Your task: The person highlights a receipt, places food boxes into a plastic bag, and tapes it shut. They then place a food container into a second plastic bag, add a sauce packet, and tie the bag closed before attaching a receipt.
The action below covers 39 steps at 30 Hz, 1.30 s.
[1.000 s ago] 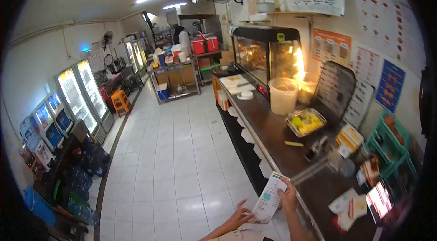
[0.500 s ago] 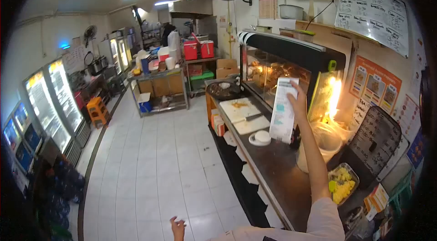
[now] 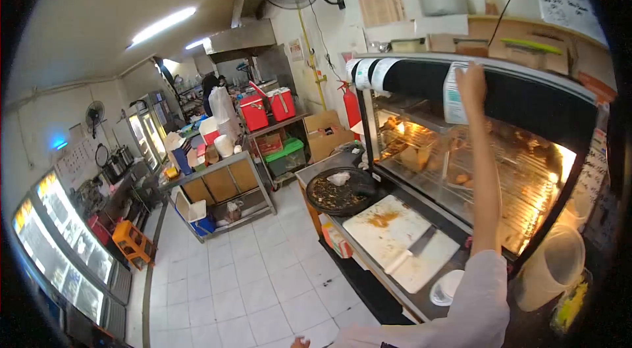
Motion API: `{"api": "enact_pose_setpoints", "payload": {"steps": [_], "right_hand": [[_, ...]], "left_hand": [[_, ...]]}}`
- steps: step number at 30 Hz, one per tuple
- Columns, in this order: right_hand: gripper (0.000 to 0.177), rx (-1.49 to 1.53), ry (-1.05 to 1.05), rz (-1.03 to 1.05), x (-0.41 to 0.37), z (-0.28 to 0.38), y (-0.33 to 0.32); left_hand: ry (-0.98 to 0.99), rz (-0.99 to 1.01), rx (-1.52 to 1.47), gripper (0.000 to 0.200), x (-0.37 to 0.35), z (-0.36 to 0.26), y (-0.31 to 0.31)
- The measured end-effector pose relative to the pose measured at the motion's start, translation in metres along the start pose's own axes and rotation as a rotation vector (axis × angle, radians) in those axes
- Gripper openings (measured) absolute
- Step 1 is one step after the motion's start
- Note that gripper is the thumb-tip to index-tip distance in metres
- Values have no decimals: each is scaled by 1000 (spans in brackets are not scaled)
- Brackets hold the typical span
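Observation:
My right hand is raised at the black top band of the glass warming cabinet, its fingers closed on the upper end of a white printed slip. The slip hangs down in front of the band. Other paper slips curl over the band's left end. Behind the glass, food lies on lit racks. Only a bit of my left hand shows at the bottom edge, its fingers mostly cut off. Below the cabinet a knife lies on a stained white cutting board.
A round black tray stands left of the board, and a white lid near my right sleeve. A clear plastic bucket is at the right. Further back are a metal table, red coolers and a person in dark clothing.
The view has moved nearer the cabinet. My right hand has carried the slip up to the black band. My left hand has sunk almost out of view.

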State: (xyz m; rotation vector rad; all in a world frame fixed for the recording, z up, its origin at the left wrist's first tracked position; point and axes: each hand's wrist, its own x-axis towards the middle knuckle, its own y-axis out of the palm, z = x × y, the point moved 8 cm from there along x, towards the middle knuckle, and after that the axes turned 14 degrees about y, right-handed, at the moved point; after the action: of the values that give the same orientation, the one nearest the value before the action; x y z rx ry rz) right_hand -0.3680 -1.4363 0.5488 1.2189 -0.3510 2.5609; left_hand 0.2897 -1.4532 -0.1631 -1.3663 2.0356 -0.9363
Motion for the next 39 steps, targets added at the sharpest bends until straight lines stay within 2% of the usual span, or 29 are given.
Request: {"api": "enact_pose_setpoints", "payload": {"steps": [1,2,5,8,9,13,16,17,18,20,23,26,28,30,32,34,36,37,39], "right_hand": [[32,-121,88,130,0,5,2],[37,-246,37,97,2,7,7],[38,-566,179,23,4,28,-8],[39,-782,3,-146,9,38,5],[38,-774,-22,-178,10,38,11],[32,-796,-93,8,2,46,39],[32,-820,-212,-108,-11,42,63],[38,-722,-256,-138,-15,42,67],[46,-620,-301,-255,-26,47,65],[49,-634,-254,-252,-27,44,67],[49,-536,-335,-374,-40,58,47],[44,-359,-380,-312,-87,105,-27],[37,-110,-382,-52,-139,127,-92],[33,-22,-250,261,-198,141,-164],[32,-195,-386,514,-249,154,-231],[40,-175,-317,821,-275,158,-293],[50,-52,-265,867,-286,167,-353],[55,-106,-305,943,-294,165,-378],[47,-5,-261,906,-299,169,-427]], "left_hand": [[-135,55,-26,45,4,13,-2],[-159,74,-25,45,15,17,-4],[-164,110,-21,44,66,18,-17],[-122,151,-29,43,119,12,-27],[-107,162,-31,43,134,10,-27],[-52,215,-37,42,170,9,-30],[-33,241,-47,41,183,10,-34],[-29,243,-55,40,184,10,-34],[-31,251,-61,40,184,12,-33],[-30,254,-69,39,180,15,-34],[-22,271,-75,38,162,24,-35],[13,315,-73,38,138,33,-31],[53,369,-73,37,114,41,-26],[101,440,-67,36,88,54,-20],[163,535,-48,36,68,59,-7],[236,646,-17,35,46,61,8],[323,781,27,35,24,53,26],[373,853,48,34,13,44,36],[474,998,112,34,-9,18,58]]}}
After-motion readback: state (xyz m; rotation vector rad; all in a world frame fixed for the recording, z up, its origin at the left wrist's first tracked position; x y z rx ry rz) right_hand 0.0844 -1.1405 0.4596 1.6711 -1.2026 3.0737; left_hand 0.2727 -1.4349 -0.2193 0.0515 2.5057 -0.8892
